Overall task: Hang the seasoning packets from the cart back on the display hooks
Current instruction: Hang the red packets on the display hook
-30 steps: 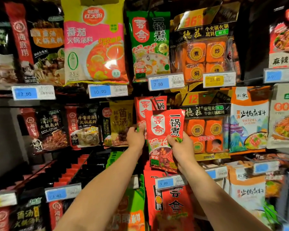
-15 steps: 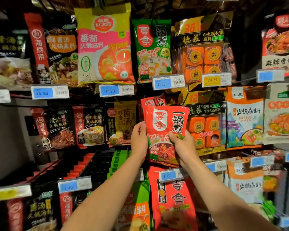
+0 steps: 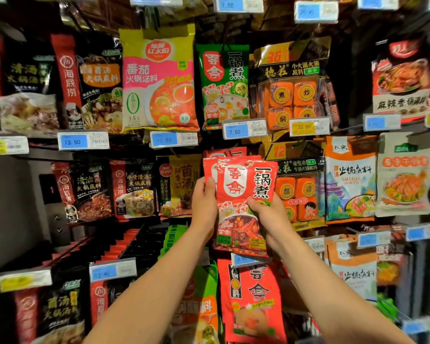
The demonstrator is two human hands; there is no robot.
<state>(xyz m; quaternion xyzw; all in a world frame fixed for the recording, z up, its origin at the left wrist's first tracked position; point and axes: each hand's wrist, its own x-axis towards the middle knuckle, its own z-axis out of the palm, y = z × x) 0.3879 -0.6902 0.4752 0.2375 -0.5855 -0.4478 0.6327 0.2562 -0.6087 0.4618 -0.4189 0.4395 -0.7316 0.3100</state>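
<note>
A red seasoning packet (image 3: 243,184) with white and black lettering is held up against the middle row of the display, in front of more red packets (image 3: 210,167) of the same kind hanging behind it. My left hand (image 3: 204,202) grips its left edge. My right hand (image 3: 268,214) holds its lower right side, thumb across the front. The hook behind the packet's top is hidden. The cart is out of view.
Hanging packets fill the wall in rows: a green packet (image 3: 222,83) above, orange cube packs (image 3: 298,189) to the right, a brown-yellow packet (image 3: 180,184) to the left. Blue price tags (image 3: 243,129) stick out on the hook ends. A grey panel (image 3: 13,207) is at far left.
Both hands have lifted the red packet slightly higher against the hanging red packets. The camera has tilted up a little.
</note>
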